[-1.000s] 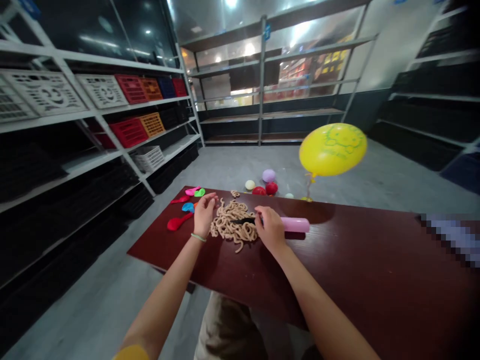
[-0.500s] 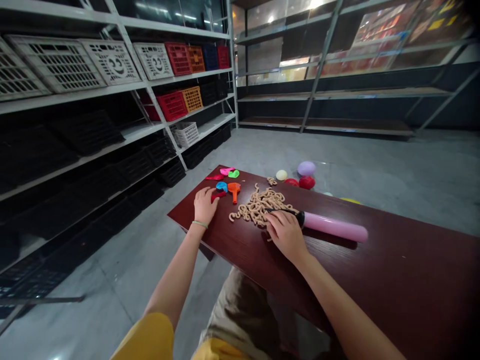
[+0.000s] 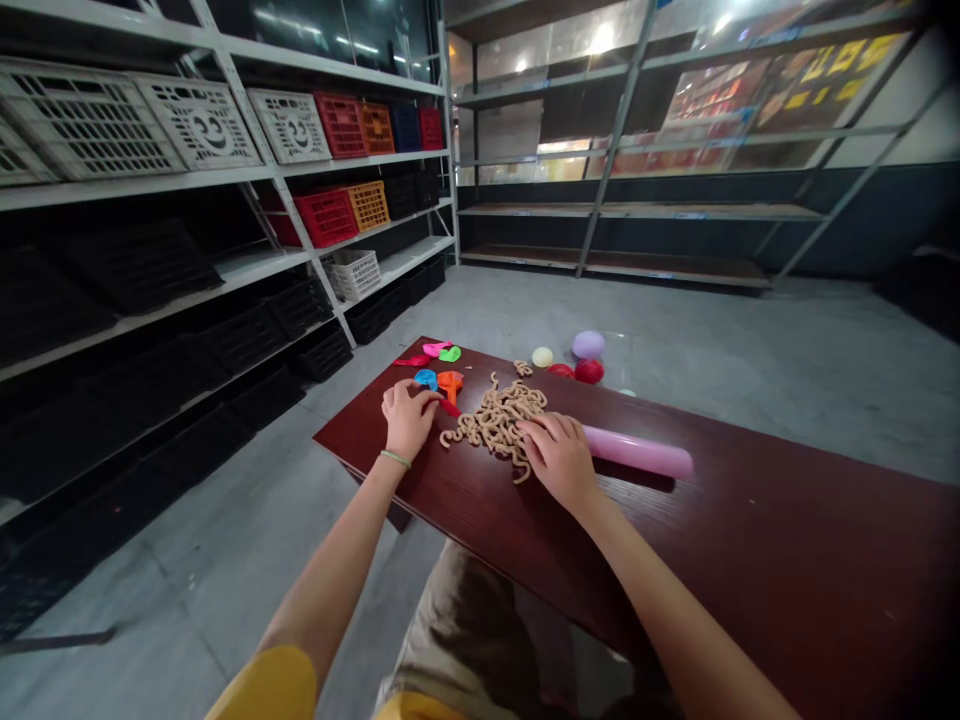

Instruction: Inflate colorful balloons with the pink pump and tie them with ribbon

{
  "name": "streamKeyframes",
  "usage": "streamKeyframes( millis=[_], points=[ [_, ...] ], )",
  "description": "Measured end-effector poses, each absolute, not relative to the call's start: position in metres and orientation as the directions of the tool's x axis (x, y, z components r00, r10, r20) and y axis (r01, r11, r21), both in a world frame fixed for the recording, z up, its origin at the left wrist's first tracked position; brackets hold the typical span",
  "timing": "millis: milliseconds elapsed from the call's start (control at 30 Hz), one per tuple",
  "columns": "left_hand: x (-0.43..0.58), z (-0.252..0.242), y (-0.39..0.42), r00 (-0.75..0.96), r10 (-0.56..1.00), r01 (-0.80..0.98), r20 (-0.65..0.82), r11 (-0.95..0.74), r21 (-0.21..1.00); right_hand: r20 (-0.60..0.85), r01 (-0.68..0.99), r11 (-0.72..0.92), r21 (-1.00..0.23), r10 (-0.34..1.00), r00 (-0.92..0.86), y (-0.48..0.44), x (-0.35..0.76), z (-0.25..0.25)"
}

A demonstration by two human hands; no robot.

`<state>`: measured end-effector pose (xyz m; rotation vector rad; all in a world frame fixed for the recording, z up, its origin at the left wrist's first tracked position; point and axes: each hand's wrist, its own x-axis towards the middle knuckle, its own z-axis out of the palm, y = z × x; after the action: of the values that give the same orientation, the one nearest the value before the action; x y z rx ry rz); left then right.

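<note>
My left hand (image 3: 407,418) pinches a small red uninflated balloon (image 3: 450,407) between thumb and fingers, close above the table's left part. Blue (image 3: 426,379) and orange (image 3: 450,385) uninflated balloons lie just beyond it. My right hand (image 3: 561,455) is curled over the near end of a pink tube-shaped balloon pump (image 3: 641,451), hiding its black end. Its fingertips reach the right edge of a loose pile of tan, curly, worm-like strands (image 3: 495,415) on the table.
Pink (image 3: 436,349), green (image 3: 450,354) and red (image 3: 412,361) limp balloons lie at the dark red table's (image 3: 720,560) far left corner. Beyond its far edge are inflated purple (image 3: 588,345), cream (image 3: 542,357) and red (image 3: 589,371) balloons. Shelves with crates (image 3: 341,127) stand left.
My left hand has lifted the red balloon and brought it rightward, toward the strands. My right hand now covers the pump's black end, which showed before. The view has turned slightly right.
</note>
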<state>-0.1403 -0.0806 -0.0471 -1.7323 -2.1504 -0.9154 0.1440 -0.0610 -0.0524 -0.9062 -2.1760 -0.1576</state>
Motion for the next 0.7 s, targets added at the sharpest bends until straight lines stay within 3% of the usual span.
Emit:
streamKeyframes(
  millis=[133,233,333,533,700],
  points=[
    [-0.101,-0.024,-0.068,-0.160,0.823,0.842,0.545,-0.175,0.511,0.649,0.714,0.687,-0.137,0.607,-0.459,-0.045,0.173,-0.030],
    [-0.063,-0.011,-0.054,-0.174,0.833,0.609,0.526,-0.329,0.722,0.576,0.758,0.649,-0.073,0.647,-0.499,-0.035,0.208,-0.024],
    [-0.023,-0.006,-0.037,-0.187,0.858,0.314,0.478,-0.409,0.857,0.504,0.789,0.615,0.001,0.681,-0.531,-0.032,0.245,-0.029],
    [0.042,-0.009,-0.003,-0.109,0.950,-0.115,0.292,-0.303,0.946,0.410,0.826,0.563,0.040,0.745,-0.527,-0.045,0.285,-0.055],
    [0.054,-0.019,-0.001,0.041,0.976,-0.398,0.214,-0.180,0.900,0.416,0.856,0.513,0.066,0.765,-0.491,-0.052,0.289,-0.065]
  ],
)
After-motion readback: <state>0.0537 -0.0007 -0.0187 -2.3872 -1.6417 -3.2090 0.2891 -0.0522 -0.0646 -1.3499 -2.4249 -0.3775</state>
